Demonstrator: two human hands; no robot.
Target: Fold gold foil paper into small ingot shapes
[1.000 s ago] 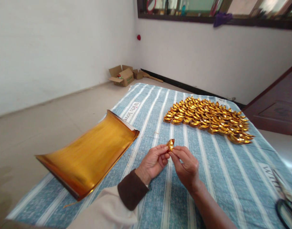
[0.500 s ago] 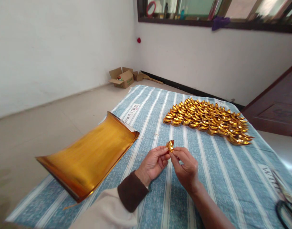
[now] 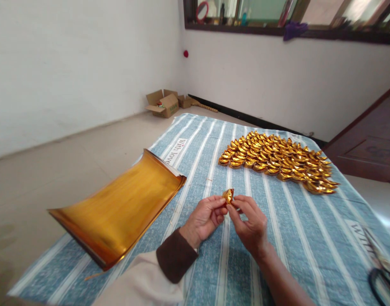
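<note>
Between my two hands, above the striped cloth, is a small folded gold foil paper ingot (image 3: 228,195). My left hand (image 3: 206,216) pinches its left side with thumb and forefinger, the other fingers curled under. From the right, the thumb and fingertips of my right hand (image 3: 250,223) close on its lower right edge. Beyond my hands, to the right, lie many finished foil ingots (image 3: 274,159) packed in overlapping rows. A stack of flat gold foil sheets (image 3: 121,208) rests at the left, its near-left corner past the table's edge.
A blue and white striped cloth (image 3: 207,148) covers the table. Black-handled scissors (image 3: 381,272) lie at the right near edge. Open cardboard boxes (image 3: 165,104) stand on the floor by the wall. A dark red wooden panel (image 3: 367,131) is at the far right.
The foil ingot has turned slightly and looks a little wider between my hands. My right hand has shifted slightly to the right; my left hand stays nearly still.
</note>
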